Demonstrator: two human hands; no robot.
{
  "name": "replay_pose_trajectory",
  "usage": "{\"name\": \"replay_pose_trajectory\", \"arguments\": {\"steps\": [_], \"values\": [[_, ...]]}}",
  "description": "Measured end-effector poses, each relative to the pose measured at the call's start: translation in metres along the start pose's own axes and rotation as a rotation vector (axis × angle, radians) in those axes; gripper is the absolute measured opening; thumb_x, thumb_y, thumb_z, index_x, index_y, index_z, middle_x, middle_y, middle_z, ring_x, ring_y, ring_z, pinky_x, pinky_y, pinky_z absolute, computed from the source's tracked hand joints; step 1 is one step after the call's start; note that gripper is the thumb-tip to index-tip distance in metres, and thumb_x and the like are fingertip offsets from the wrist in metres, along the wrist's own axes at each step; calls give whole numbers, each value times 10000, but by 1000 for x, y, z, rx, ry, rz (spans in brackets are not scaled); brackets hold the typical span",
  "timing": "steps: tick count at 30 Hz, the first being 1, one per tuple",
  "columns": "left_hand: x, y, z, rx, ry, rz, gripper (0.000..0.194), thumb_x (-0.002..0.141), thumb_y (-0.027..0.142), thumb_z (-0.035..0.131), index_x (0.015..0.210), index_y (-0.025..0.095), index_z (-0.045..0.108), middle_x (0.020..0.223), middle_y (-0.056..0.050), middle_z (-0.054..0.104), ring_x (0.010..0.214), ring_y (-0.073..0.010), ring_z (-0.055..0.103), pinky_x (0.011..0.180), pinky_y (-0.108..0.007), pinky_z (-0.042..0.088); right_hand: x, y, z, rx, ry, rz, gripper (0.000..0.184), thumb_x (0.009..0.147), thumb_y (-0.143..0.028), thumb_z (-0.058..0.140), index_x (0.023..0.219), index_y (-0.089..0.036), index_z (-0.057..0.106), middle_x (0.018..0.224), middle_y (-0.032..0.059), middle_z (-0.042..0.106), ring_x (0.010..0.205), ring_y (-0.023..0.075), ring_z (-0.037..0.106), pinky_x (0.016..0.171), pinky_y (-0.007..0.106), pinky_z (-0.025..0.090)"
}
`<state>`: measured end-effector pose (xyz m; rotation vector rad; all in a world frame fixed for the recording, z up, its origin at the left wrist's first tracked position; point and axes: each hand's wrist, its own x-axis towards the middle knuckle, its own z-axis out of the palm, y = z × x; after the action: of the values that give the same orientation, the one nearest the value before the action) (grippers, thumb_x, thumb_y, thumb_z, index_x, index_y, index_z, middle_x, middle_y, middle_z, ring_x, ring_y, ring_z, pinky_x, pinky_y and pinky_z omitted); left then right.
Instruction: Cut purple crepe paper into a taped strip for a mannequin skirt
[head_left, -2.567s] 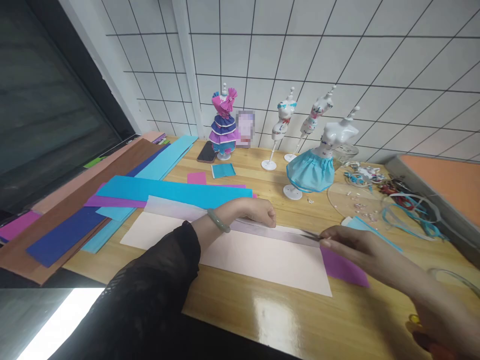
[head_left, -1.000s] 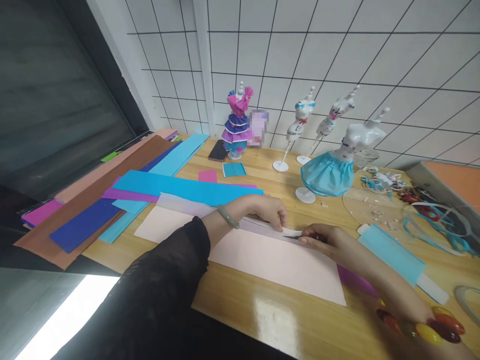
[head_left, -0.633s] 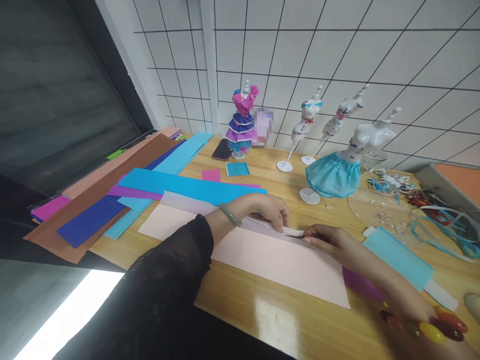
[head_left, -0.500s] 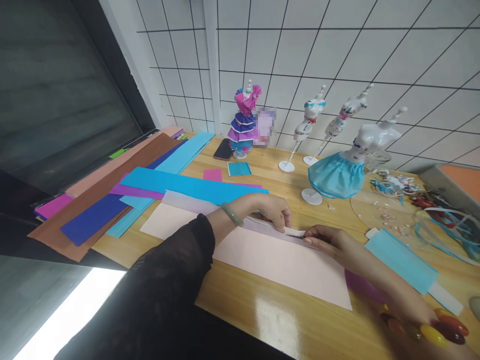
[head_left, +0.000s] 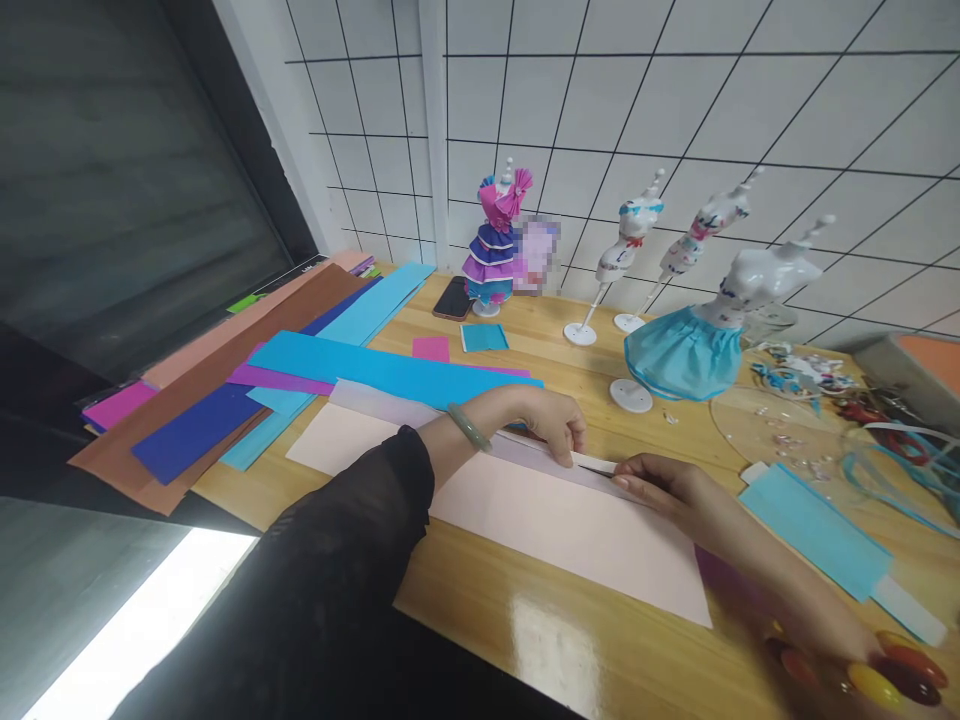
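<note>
A long pale pink paper sheet [head_left: 547, 520] lies lengthwise on the table in front of me. Along its far edge runs a whitish-lilac strip [head_left: 525, 452]. My left hand [head_left: 553, 420], with a green bangle at the wrist, reaches across the sheet and pinches the strip's raised white edge. Just to its right, my right hand [head_left: 660, 482] is closed with thumb and fingers on a thin dark tool [head_left: 597, 471], whose tip points towards my left fingertips along that edge. Most of the tool is hidden in the hand, so its exact kind does not show.
Coloured paper strips [head_left: 375, 365] overlap at the left. Small dress forms stand behind, one in a ruffled dress [head_left: 491, 255], another in a blue skirt [head_left: 682, 355]. A phone [head_left: 452, 298] lies near the wall. At right are a blue paper piece [head_left: 821, 530] and a clear round tray [head_left: 731, 440].
My right hand has shifted slightly right, away from my left fingertips, baring more of the dark tool between them. My left hand keeps its pinch. The whole view has shifted slightly.
</note>
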<state>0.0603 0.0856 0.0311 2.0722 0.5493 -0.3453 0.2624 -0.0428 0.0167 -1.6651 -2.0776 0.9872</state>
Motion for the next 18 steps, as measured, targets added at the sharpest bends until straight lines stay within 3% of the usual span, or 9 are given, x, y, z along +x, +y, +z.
{"name": "replay_pose_trajectory", "arguments": {"steps": [4,9,13,18], "values": [[-5,-5,-3,33,-10,4,407,608,360,656,967,170,642,903,-10,665,784,-146,584,633,-235,430,1,1,0,-9,12,18,426,816,-577,457,820,-197,648,773,27,658,701,173,564,626,265,448],[-28,-12,-5,76,36,-34,303,703,374,575,902,168,675,861,-11,671,761,-141,576,609,-231,407,2,2,0,-10,-16,29,430,809,-587,452,818,-198,634,782,35,655,698,176,553,609,268,441],[-45,-22,0,19,122,-102,288,711,387,573,886,187,684,881,3,673,757,-134,575,614,-225,406,5,5,1,-37,-30,16,424,814,-578,452,828,-196,635,763,33,641,678,172,544,617,277,437],[-48,-35,9,-50,221,-75,274,702,364,599,890,184,684,878,5,675,769,-126,577,659,-219,413,8,8,0,-80,-34,37,447,812,-596,443,865,-196,636,773,42,644,680,179,545,615,287,435]]}}
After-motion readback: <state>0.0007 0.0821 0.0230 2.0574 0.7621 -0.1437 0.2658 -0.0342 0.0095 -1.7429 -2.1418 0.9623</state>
